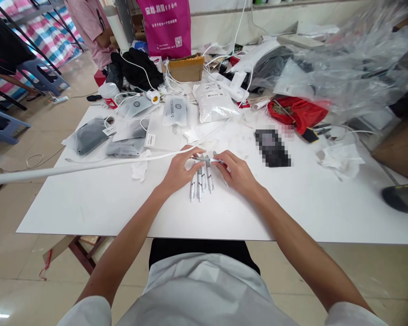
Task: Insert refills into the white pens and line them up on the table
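Both my hands meet over the white table, each pinching one end of a silver pen held crosswise. The fingers of my left hand are closed on its left end. At its right end, the thumb and fingertips of my right hand are closed too. Beneath and just in front of this pen, several more silver pens lie side by side, pointing toward me. My fingers and the held pen cover their far ends. Another pen partly shows beside my right fingertips.
A white pole crosses from the left toward my left hand. Wrapped packages lie at the left, a white parcel behind. To the right are a pixelated dark object, a red bag and crumpled tissue. Two people are nearby.
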The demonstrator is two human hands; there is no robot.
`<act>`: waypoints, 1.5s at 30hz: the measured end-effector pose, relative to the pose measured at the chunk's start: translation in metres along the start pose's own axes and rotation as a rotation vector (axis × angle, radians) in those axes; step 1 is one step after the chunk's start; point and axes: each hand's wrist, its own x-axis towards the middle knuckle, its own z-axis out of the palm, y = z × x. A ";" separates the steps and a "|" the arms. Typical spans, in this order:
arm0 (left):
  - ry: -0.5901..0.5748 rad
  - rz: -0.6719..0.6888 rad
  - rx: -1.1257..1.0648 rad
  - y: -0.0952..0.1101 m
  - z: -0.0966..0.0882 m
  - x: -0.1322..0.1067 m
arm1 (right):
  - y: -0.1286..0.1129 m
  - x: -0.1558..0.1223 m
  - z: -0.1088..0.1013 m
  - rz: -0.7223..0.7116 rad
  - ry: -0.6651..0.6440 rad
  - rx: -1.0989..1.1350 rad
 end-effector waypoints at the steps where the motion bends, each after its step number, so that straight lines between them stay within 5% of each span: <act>1: 0.013 -0.043 -0.025 0.000 0.000 0.000 | 0.000 0.000 0.000 -0.004 0.007 -0.004; 11: -0.019 -0.252 -0.285 -0.004 0.007 -0.001 | 0.003 0.000 -0.003 -0.003 0.031 0.011; 16: 0.004 -0.159 -0.277 -0.004 0.005 -0.001 | 0.003 0.002 -0.005 -0.011 0.032 0.025; 20: 0.006 -0.281 -0.317 -0.004 0.005 0.000 | 0.003 0.002 -0.006 -0.025 0.043 0.009; 26: 0.045 -0.142 -0.268 -0.002 0.002 0.000 | 0.001 0.001 -0.006 0.017 0.025 0.016; 32: 0.018 -0.342 -0.327 -0.004 0.002 0.002 | -0.002 0.003 -0.007 0.054 0.021 0.097; 39: 0.055 -0.246 -0.308 0.005 0.000 0.000 | -0.012 0.009 -0.019 0.433 -0.047 0.574; 45: -0.045 -0.229 -0.363 0.007 0.006 -0.002 | -0.010 0.019 -0.022 0.534 0.340 0.982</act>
